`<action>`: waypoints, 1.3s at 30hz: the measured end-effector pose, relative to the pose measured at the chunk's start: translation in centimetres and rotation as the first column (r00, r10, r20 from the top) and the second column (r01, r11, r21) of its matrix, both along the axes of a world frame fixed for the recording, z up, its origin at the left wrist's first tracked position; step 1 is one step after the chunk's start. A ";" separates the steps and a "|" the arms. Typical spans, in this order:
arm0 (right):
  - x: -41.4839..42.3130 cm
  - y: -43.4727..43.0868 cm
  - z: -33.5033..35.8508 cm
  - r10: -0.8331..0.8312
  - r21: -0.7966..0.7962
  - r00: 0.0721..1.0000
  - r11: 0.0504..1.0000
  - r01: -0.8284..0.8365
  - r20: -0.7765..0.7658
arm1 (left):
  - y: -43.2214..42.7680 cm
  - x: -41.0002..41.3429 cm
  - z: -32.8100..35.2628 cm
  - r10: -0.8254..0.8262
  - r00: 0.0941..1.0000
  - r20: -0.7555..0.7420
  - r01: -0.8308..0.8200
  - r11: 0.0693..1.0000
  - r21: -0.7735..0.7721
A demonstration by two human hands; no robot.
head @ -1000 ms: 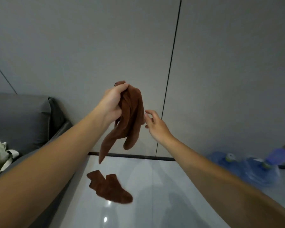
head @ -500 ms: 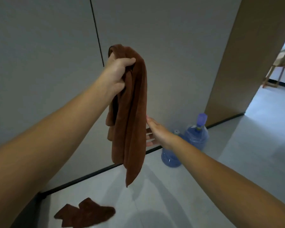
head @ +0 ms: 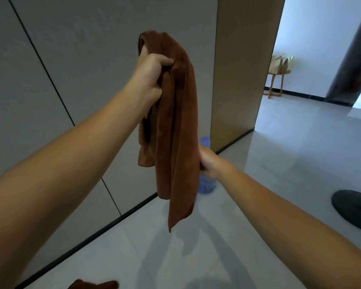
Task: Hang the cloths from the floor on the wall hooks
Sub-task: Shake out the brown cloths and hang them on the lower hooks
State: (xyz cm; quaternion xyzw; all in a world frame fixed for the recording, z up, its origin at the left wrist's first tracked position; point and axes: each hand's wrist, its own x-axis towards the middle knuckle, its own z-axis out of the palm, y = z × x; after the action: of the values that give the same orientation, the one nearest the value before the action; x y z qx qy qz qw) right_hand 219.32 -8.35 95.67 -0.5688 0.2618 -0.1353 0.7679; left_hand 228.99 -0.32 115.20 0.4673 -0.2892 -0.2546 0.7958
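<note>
A brown cloth (head: 175, 132) hangs in long folds in front of the grey wall (head: 92, 49). My left hand (head: 150, 76) grips it near its top, held up at about chest height. My right hand (head: 208, 163) is lower and to the right, at the cloth's right edge; its fingers lie behind the fabric, so I cannot tell whether they hold it. A second brown cloth (head: 94, 284) lies on the floor at the bottom edge of the view. No wall hook is in view.
A blue water bottle (head: 205, 185) stands on the floor by the wall, mostly behind the cloth. A tan pillar (head: 244, 69) rises to the right of it. A black fan base (head: 354, 209) sits at the right. A small wooden stool (head: 276, 80) stands in the far room.
The view has swung right, away from the sofa toward the pillar and doorway. My left hand has raised the cloth higher. My right hand has come up against the cloth's lower right edge.
</note>
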 end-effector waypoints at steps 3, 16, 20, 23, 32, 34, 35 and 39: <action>-3.6 -2.3 0.2 -0.031 0.121 0.987 0.993 0.012 0.157 | -2.4 -2.5 -0.4 -0.015 0.999 0.033 0.014 0.999 0.044; -13.2 -9.9 3.1 -0.248 0.213 0.860 0.963 0.167 0.447 | -8.0 -5.8 -4.5 -0.020 0.991 0.134 -0.018 0.959 0.282; -15.3 -11.0 4.9 -0.282 0.201 0.849 0.956 0.212 0.446 | -8.8 -5.9 -5.0 -0.084 0.966 0.245 -0.009 0.935 0.356; -16.6 -11.7 6.3 -0.322 0.230 0.840 0.943 0.241 0.436 | -8.9 -5.2 -5.1 -0.121 0.928 0.352 -0.049 0.898 0.437; -21.0 -11.6 7.7 -0.517 -0.002 0.778 0.832 0.554 0.357 | -10.6 -3.0 -6.5 -0.502 0.672 0.545 -0.212 0.575 0.790; -22.5 -11.4 7.1 -0.606 -0.069 0.717 0.746 0.663 0.344 | -11.4 -3.9 -7.4 -0.571 0.624 0.534 -0.227 0.521 0.823; -23.3 -11.2 6.7 -0.639 -0.128 0.696 0.699 0.703 0.329 | -11.8 -4.6 -7.8 -0.583 0.620 0.525 -0.231 0.503 0.833; -27.6 -9.5 5.6 -0.776 -0.203 0.590 0.554 0.807 0.226 | -13.7 -7.0 -9.2 -0.580 0.614 0.535 -0.211 0.533 0.819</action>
State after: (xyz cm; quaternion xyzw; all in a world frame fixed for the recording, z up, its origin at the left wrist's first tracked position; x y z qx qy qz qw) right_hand 191.73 -17.82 101.30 -0.4856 0.4246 -0.5331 0.5475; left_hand 222.03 -14.05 106.01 0.8034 -0.4952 -0.2289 0.2387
